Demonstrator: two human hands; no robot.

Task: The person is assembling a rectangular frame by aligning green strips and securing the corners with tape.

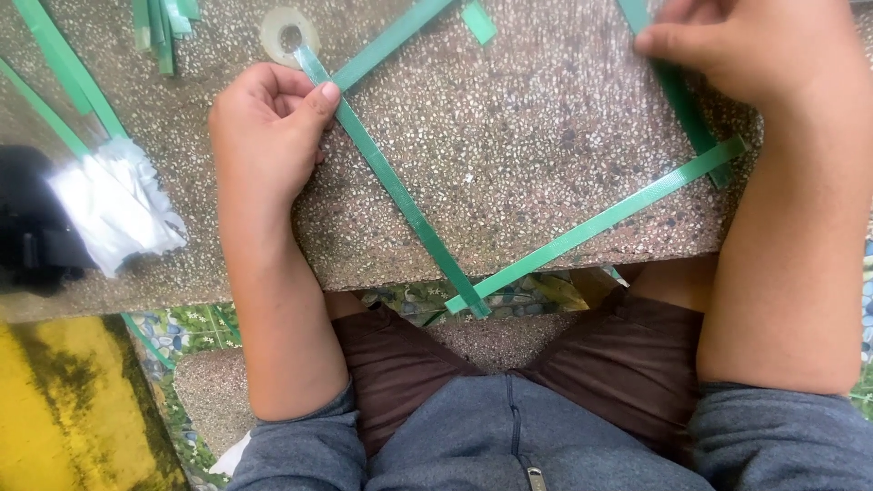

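Note:
Long green plastic strips lie crossed on a speckled stone table [509, 155]. My left hand [268, 127] presses its thumb on one green strip [391, 182] that runs diagonally down to the table's near edge. Another green strip [600, 221] slants up to the right and meets the first near the edge. My right hand [746, 45], at the top right, holds down a third green strip [687, 109] with its fingers curled. A fourth strip [386, 41] crosses beside my left thumb.
A pale tape roll [289, 32] lies at the top, next to several short green strip pieces [164, 27]. Crumpled white plastic [118, 205] and a black object [32, 227] sit at the left. A yellow surface [64, 409] is below left.

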